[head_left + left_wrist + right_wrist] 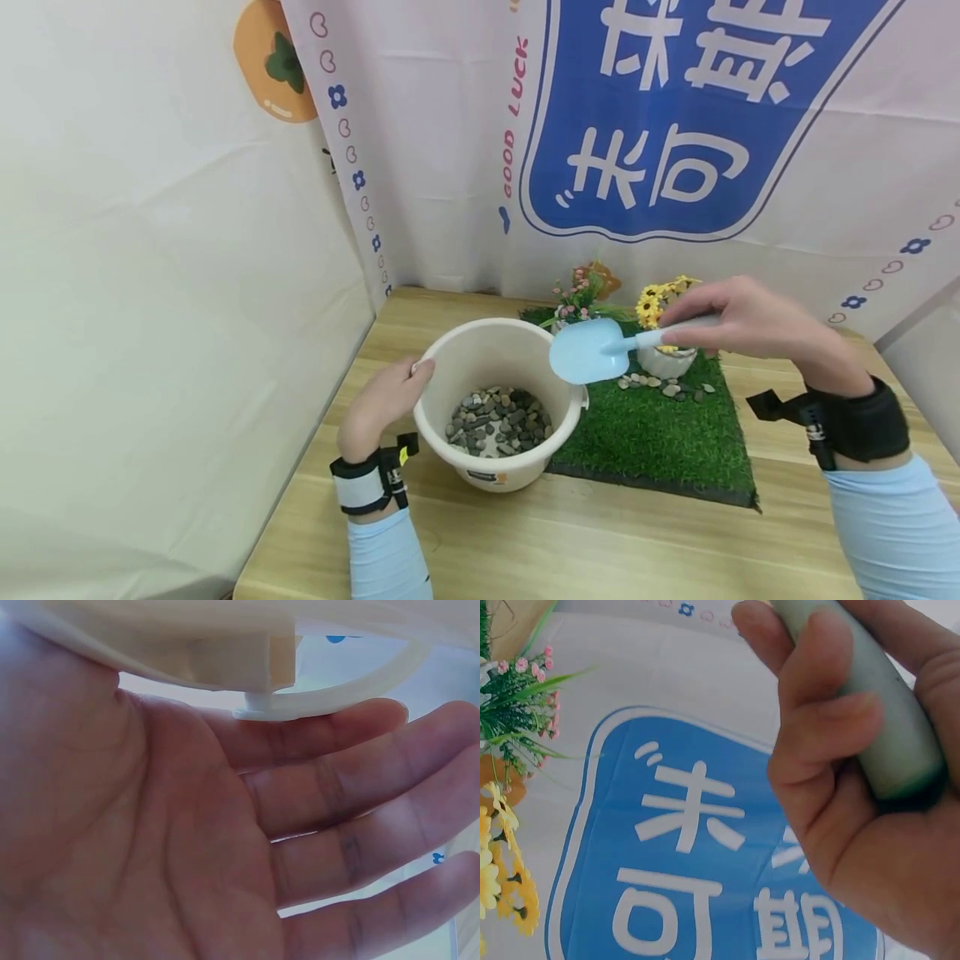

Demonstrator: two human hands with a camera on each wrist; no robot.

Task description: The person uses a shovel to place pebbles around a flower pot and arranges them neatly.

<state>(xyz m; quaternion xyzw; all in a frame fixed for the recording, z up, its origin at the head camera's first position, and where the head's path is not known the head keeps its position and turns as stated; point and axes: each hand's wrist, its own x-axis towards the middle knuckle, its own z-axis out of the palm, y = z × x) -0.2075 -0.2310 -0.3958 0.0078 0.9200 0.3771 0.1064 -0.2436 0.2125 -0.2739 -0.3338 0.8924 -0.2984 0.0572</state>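
My left hand [384,402] holds the left rim of a cream plastic bucket [437,417], its thumb over the edge. In the left wrist view its fingers [330,802] extend loosely under the rim, beside the bucket's handle [337,697]. Grey and brown pebbles [502,417] lie across the bucket's bottom, with a pale patch showing between them. My right hand [757,323] grips a light-blue toy shovel [588,350] by its pale handle. The shovel's blade overlaps the bucket's right rim in the head view, and no pebbles show on it. Curled fingers wrap the handle [892,712] in the right wrist view.
An artificial grass mat [660,433] lies right of the bucket on the wooden table [600,533]. Several pebbles [667,386] sit on it before a white pot [667,362] of yellow flowers [651,304]. Pink flowers [573,304] stand behind the bucket, near a printed cloth [450,167].
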